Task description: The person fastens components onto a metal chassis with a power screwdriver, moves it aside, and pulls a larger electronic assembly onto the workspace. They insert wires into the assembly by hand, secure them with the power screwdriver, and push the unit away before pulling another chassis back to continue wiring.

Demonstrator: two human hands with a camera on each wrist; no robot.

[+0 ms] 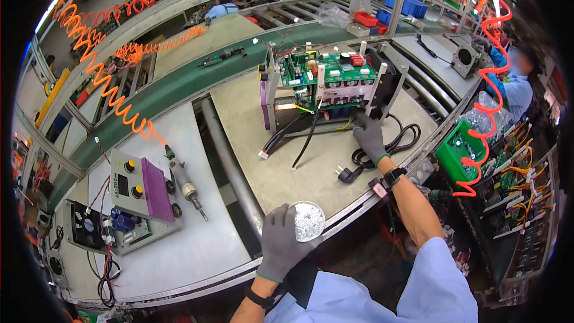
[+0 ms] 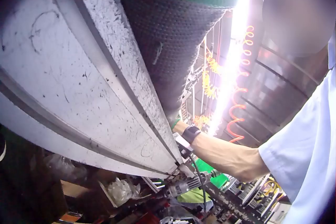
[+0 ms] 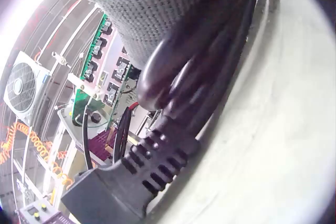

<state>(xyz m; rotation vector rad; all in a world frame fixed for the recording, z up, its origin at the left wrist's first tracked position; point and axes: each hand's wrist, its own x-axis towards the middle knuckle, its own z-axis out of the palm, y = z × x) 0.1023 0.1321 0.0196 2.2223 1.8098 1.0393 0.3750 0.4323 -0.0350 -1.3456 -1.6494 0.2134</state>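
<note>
My left hand (image 1: 282, 244), in a grey glove, grips a round dish (image 1: 310, 222) of small silvery pieces at the bench's front edge. In front of me an opened power unit (image 1: 347, 93) stands upright on the bench, its green circuit board (image 1: 326, 69) on top and a purple panel at its left side. My gloved right hand (image 1: 371, 137) reaches to the unit's lower right, fingertips right at its base; what they hold, if anything, I cannot tell. A black power cord lies beside that hand, its plug (image 3: 113, 192) large in the right wrist view. The left wrist view shows mostly glove and bench edge.
A second unit with a purple side (image 1: 156, 188) and an electric screwdriver (image 1: 186, 185) on an orange coiled hose lie at left. Rollers (image 1: 230, 161) run between the boards. A green bin (image 1: 460, 149) stands at right, with another person (image 1: 517, 84) beyond.
</note>
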